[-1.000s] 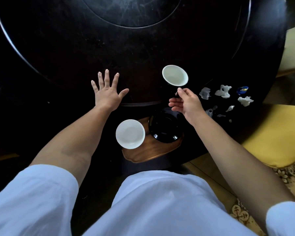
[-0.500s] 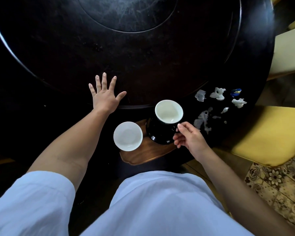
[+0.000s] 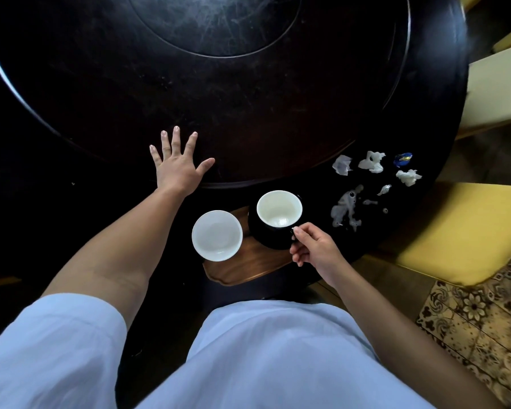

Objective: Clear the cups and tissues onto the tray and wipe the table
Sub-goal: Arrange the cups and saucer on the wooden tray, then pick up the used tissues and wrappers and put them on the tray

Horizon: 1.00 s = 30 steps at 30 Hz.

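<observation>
Head view, looking down on a round, dark, glossy wooden surface with a raised turntable in its middle. At the near edge lies a small brown wooden tray with a smooth, curved rim. Two cups are on it: a shallow white ceramic cup on the left and, just beside it, a black mug with a white glazed interior. The right hand pinches the mug's handle, its grip clenched on it, and the mug appears to be set down on the tray. The left hand lies flat on the turntable's edge, fingers spread, grasping nothing.

The cups look cleared, judging by the tray. Left to do: three crumpled white tissues farther right on the surface, well apart from the tray, along with a small shiny blue wrapper and a pale, splattered spill with scattered droplets. No cloth is visible, so wiping seems not yet begun.
</observation>
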Each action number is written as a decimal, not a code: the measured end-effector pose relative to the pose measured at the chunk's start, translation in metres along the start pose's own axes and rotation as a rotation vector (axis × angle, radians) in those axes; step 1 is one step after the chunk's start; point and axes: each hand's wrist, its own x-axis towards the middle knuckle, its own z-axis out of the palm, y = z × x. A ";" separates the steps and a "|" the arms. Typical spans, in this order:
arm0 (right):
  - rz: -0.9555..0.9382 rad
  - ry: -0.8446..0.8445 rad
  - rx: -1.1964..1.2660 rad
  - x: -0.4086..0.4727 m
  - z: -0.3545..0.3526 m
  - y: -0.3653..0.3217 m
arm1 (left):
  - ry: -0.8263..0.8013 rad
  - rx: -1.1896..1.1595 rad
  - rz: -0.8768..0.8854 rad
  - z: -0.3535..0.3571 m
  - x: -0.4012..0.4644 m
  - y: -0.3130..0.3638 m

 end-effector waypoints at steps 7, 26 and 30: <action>-0.029 -0.019 -0.079 0.002 -0.010 0.010 | -0.001 0.002 -0.005 -0.001 -0.002 0.003; -0.016 0.162 -0.257 0.009 -0.024 0.030 | 0.004 -0.007 -0.021 0.000 -0.003 0.011; -0.120 0.149 -0.339 -0.001 -0.041 0.016 | -0.010 -0.021 -0.041 -0.010 0.001 0.017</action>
